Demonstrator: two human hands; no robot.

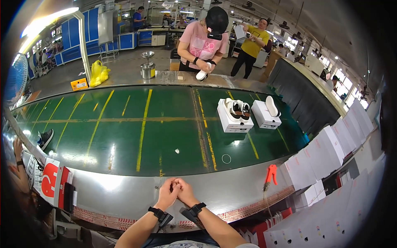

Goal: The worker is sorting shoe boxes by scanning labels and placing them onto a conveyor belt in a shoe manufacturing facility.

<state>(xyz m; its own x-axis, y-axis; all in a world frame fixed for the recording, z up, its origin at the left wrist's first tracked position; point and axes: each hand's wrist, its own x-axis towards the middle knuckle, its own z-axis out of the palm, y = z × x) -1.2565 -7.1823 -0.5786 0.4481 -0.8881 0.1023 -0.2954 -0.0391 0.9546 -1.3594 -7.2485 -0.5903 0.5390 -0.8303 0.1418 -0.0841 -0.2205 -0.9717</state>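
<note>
My left hand (167, 196) and my right hand (185, 192) meet in front of me over the bare metal ledge (132, 190). Their fingers are curled and pressed against each other, and no object shows between them. A black strap with a small device circles each wrist. Beyond the hands lies a green conveyor belt (173, 140) with yellow stripes. Toward its right side, a pair of white and black shoes (239, 110) rests on a white shoebox (235, 125). Beside it, one white-soled shoe (271, 106) stands on another white box (265, 120).
An orange-handled air gun (271, 175) lies on the ledge at right, near stacked white boxes (318, 149). At left are a red and white box (51, 182), a dark sneaker (45, 139) and another person's arm. Across the belt, a person in pink (204, 41) holds a white shoe.
</note>
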